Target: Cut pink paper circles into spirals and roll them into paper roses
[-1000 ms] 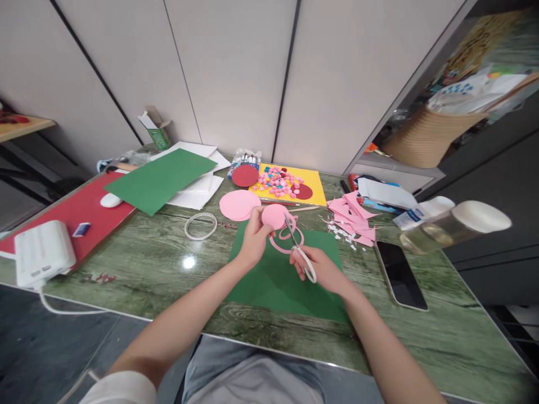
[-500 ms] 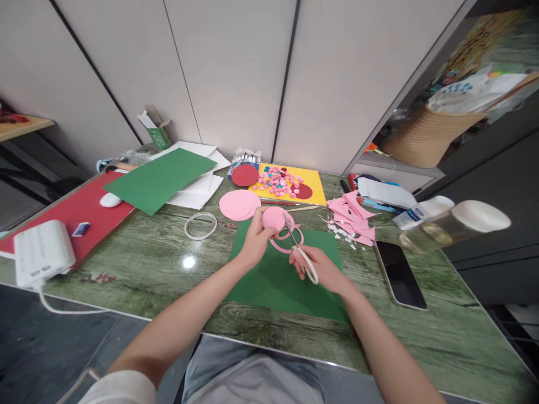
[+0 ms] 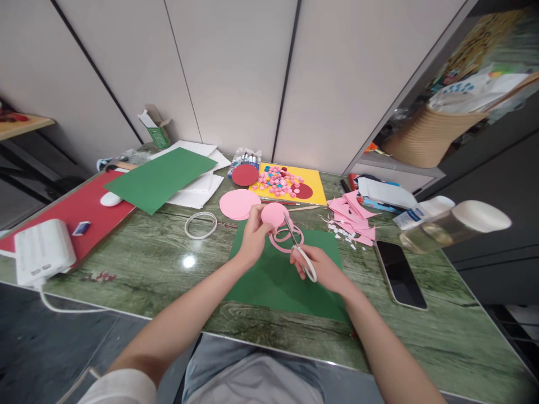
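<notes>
No legible text, brand or number anywhere. Pale print on the open green-and-white cardboard box point(image 3: 159, 138) and blue marking on the white rectangular packet point(image 3: 406, 219) are too small and blurred to read. Small blue-and-white block point(image 3: 81, 228): can't tell if it's lettered.

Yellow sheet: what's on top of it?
Small, mostly pink pieces lie heaped on the yellow sheet, with a dark red disc partly beneath them. Another red disc overlaps its left edge in this view. Whatever the heap covers can't be seen.
</notes>
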